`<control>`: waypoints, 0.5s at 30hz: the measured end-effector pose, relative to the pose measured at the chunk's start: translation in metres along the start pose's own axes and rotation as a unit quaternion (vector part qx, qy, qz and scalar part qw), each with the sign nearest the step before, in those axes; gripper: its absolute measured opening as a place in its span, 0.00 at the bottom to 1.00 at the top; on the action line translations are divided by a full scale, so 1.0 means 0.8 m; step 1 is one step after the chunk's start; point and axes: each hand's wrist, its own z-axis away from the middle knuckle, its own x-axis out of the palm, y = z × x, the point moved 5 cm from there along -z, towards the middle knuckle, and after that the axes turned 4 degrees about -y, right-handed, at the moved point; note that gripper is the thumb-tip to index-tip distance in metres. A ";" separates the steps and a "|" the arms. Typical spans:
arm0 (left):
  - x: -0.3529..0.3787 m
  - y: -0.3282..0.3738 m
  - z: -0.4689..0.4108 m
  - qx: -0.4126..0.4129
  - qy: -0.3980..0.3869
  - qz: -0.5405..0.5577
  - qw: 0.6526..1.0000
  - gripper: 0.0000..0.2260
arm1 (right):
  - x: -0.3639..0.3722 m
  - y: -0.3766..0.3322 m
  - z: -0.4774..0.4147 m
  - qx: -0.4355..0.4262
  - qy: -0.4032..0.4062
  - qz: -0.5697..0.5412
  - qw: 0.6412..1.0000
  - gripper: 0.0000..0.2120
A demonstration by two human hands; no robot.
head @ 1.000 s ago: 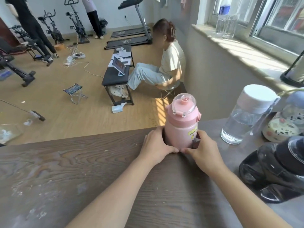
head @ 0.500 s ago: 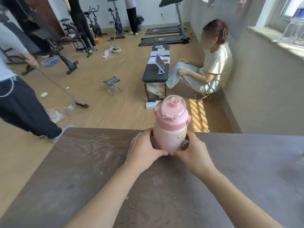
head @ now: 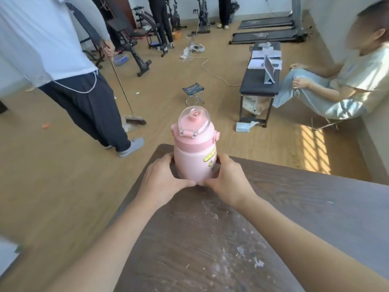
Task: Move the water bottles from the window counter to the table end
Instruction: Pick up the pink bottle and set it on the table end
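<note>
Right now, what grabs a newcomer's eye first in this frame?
The pink bottle, upright at centre, clasped low by the left hand and right hand at the corner of the dark wooden table. Next, the person sweeping with a broom at left, and the person seated by the black bench at right.

Bright daylight fills the room, coming from the right, where a striped patch of sun (head: 313, 148) lies on the wooden floor (head: 52, 175). The wide-angle lens bends straight lines toward the edges, and the lower left corner and the forearms near the bottom smear into blur. The pink bottle (head: 194, 148) at centre is fairly sharp, with soft glare on its clear dome lid and only faint shadows on the dark table (head: 294, 207)
</note>
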 end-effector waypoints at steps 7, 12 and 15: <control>-0.012 -0.054 -0.016 -0.033 0.009 0.036 0.999 0.35 | 0.049 -0.023 -0.034 -0.019 -0.025 0.040 0.999 0.26; -0.008 -0.073 -0.021 -0.044 0.008 0.028 0.999 0.28 | 0.061 -0.024 -0.041 -0.024 -0.034 0.062 0.997 0.29; -0.006 -0.072 -0.019 -0.044 0.002 0.025 0.999 0.28 | 0.061 -0.023 -0.041 -0.026 -0.044 0.051 0.997 0.30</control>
